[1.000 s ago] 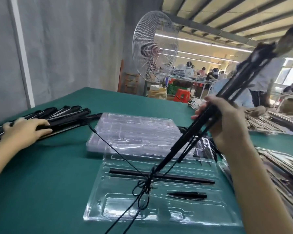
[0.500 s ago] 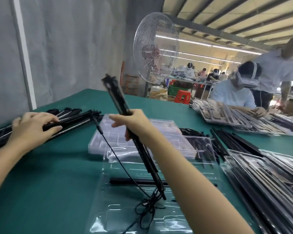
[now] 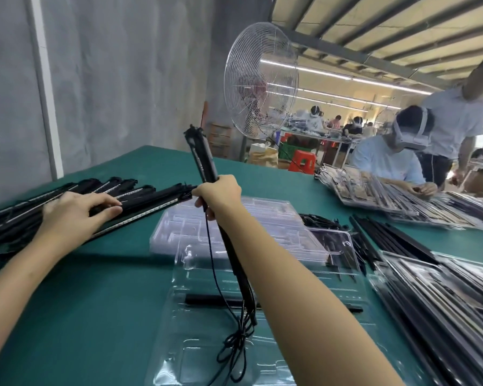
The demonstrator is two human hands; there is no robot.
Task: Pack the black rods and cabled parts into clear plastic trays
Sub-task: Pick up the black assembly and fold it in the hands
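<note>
To the far left of the clear plastic tray (image 3: 184, 358), the left hand (image 3: 76, 215) is laid palm down, fingers stretched flat across a pile of black rods (image 3: 140, 199) on the green tabletop (image 3: 95, 302), the forearm reaching in from the lower left. Above the tray's far edge, the right hand (image 3: 218, 195) is clenched round a black rod (image 3: 203, 160). The rod is held steeply tilted, with its lower end over the tray, where its thin cable (image 3: 210, 260) hangs tangled beside another rod (image 3: 207, 300) lying in the tray. Filled trays (image 3: 444, 310) are stacked to the tray's right.
</note>
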